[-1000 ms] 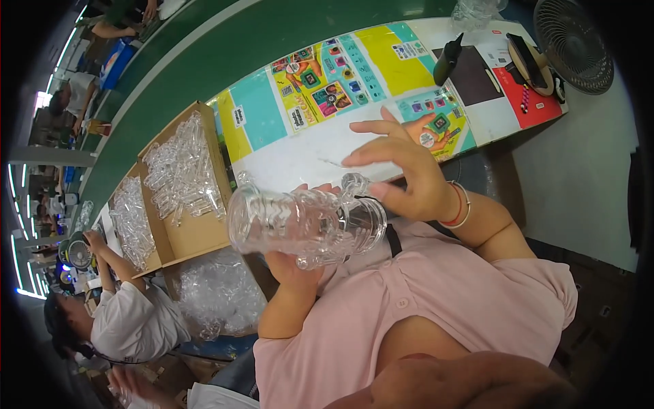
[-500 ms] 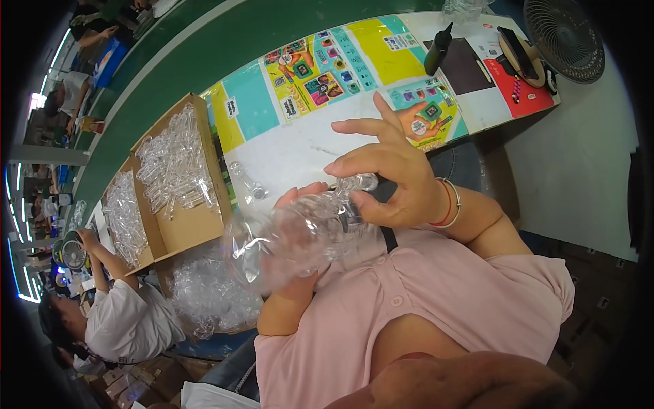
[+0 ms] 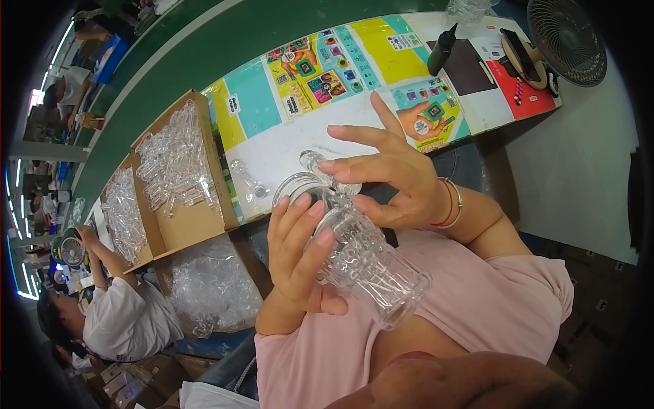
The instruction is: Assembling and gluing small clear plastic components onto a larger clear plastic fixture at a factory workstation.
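My left hand (image 3: 296, 255) is wrapped round a clear ribbed vessel (image 3: 371, 269), which looks like glass or hard plastic. It tilts, with its round rim toward the upper left and its body slanting down to the right in front of my pink shirt. My right hand (image 3: 395, 177) pinches a small clear piece with a rounded end (image 3: 312, 161) beside the vessel, between thumb and forefinger; its other fingers are spread. Whether that piece is joined to the vessel, I cannot tell. Another small clear piece (image 3: 249, 180) lies on the white tabletop left of my hands.
A cardboard box (image 3: 187, 235) of clear tube-like pieces stands at the left, with a box of clear plastic bags (image 3: 211, 290) nearer me. A dark bottle (image 3: 442, 51), a phone on a stand (image 3: 521, 56) and a fan (image 3: 567, 41) are at the far right. A co-worker (image 3: 129, 313) sits left.
The vessel has turned in my left hand: its body swung from lower left to lower right. My left fingers now show in front of it. My right hand stays nearly in place.
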`<state>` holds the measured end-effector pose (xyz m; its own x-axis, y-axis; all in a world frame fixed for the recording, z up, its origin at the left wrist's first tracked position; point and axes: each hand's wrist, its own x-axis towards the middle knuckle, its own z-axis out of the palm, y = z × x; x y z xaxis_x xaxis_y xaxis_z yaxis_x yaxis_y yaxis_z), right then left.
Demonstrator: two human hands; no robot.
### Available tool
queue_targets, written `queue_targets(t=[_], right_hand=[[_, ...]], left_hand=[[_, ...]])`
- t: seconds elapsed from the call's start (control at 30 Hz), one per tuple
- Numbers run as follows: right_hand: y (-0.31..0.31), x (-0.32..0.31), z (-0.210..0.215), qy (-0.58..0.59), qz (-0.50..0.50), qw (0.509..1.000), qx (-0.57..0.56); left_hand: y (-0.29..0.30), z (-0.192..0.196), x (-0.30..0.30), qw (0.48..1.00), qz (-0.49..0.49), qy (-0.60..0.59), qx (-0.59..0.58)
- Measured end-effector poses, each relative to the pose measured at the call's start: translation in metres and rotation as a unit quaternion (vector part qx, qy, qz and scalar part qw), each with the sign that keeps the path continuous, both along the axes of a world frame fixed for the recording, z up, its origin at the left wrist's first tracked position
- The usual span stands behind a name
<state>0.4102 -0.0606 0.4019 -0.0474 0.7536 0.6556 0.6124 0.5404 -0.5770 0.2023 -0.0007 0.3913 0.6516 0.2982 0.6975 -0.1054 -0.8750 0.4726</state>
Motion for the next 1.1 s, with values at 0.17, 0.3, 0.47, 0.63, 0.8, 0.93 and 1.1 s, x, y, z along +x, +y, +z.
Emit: queue_targets(t=[0.17, 0.3, 0.47, 0.63, 0.8, 0.93, 1.1], right_hand=[[0.004, -0.002, -0.002, -0.005, -0.016, 1.000, -0.016], [0.006, -0.002, -0.005, 0.004, -0.030, 0.999, -0.023], [0.007, 0.000, -0.001, 0.015, -0.039, 0.998, -0.037], [0.006, 0.003, 0.003, 0.011, -0.044, 0.998, -0.043], [0.005, 0.007, 0.002, 0.017, -0.045, 0.997, -0.057], [0.005, 0.008, -0.001, 0.032, -0.041, 0.997, -0.063], [0.004, 0.009, -0.004, 0.046, -0.038, 0.996, -0.070]], left_hand=[[-0.010, -0.001, 0.004, 0.959, 0.059, 0.026, -0.276], [-0.003, 0.004, 0.004, 0.737, -0.072, -0.087, -0.666], [-0.004, -0.002, 0.014, 0.541, -0.159, -0.354, -0.746], [0.001, 0.000, 0.017, 0.609, -0.091, -0.250, -0.747], [0.006, -0.003, 0.019, 0.560, -0.096, -0.240, -0.787], [0.006, -0.003, 0.020, 0.528, -0.095, -0.235, -0.810], [0.012, -0.015, 0.016, 0.526, -0.197, -0.219, -0.798]])
